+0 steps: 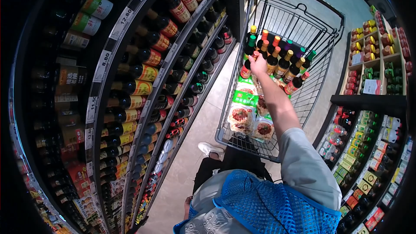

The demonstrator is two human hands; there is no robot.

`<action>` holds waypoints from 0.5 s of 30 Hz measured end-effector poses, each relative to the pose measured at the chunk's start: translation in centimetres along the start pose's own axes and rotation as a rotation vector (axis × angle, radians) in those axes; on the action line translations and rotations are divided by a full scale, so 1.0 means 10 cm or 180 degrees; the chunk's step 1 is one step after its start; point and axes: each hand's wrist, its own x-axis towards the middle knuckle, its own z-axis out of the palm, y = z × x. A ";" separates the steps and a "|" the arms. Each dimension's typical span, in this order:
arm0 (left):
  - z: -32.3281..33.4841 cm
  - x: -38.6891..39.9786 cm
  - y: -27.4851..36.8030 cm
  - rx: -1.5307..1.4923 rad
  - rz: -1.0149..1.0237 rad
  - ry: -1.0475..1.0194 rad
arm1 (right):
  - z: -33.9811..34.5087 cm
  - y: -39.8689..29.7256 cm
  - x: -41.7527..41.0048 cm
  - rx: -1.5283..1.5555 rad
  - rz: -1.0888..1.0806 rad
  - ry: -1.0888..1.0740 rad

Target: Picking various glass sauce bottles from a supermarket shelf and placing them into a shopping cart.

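Observation:
Inside a black wire shopping cart point(310, 102), my right hand point(258, 66) grips the neck of a red-capped sauce bottle point(246, 70). That bottle stands upright at the cart's left side. Beside and beyond it are several dark bottles point(281, 66) with orange, yellow, green and purple caps. Closer to me, green-and-white food packets point(242, 113) with pictures of noodles lie on the cart floor. My forearm covers part of them. Low at my left side, a small part of my left hand point(188, 203) shows by my hip; its fingers are mostly hidden.
Left of the cart rises a shelf rack point(169, 61) packed with sauce bottles and price strips. On the right, a wooden display of jars point(365, 58) stands above shelves of bottles and boxes point(360, 149). My white shoe point(210, 149) is on the tiled floor point(185, 165) near the cart.

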 end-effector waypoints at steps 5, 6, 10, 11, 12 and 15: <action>0.07 -0.07 0.25 0.0118 -0.0095 0.0107 | -0.06 -0.28 -0.11 -0.0579 -0.0136 -0.0595; 0.07 -0.06 0.29 0.0143 -0.0109 0.0117 | -0.05 -0.30 -0.12 -0.0594 -0.0178 -0.0603; 0.06 -0.07 0.42 0.0248 -0.0189 0.0187 | 0.06 -0.31 -0.12 -0.0479 -0.0257 -0.0502; 0.05 -0.08 0.44 0.0275 -0.0215 0.0207 | 0.09 -0.31 -0.12 -0.0474 -0.0253 -0.0510; 0.05 -0.06 0.48 0.0307 -0.0234 0.0203 | 0.12 -0.28 -0.08 -0.0432 -0.0234 -0.0418; 0.05 0.01 0.57 0.0409 -0.0303 0.0172 | 0.21 -0.17 -0.01 -0.0285 -0.0379 -0.0263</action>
